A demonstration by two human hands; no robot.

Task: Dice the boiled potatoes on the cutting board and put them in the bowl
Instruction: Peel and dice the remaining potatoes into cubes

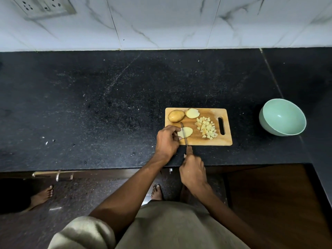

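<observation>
Your left hand (167,139) fingers pinch the potato half (186,132); right hand (193,170) grips the knife (185,137). Blade at nine o'clock risks nicking fingertips.

Cutting board (197,141) on the counter (107,105); bowl (282,117) to its right, apart. On the board I see a whole potato (176,116) at far left, a half potato (192,113) just right of it, diced pieces (207,128) toward the right, and a slice (186,132) at near left, with the knife (185,136) across it.
</observation>
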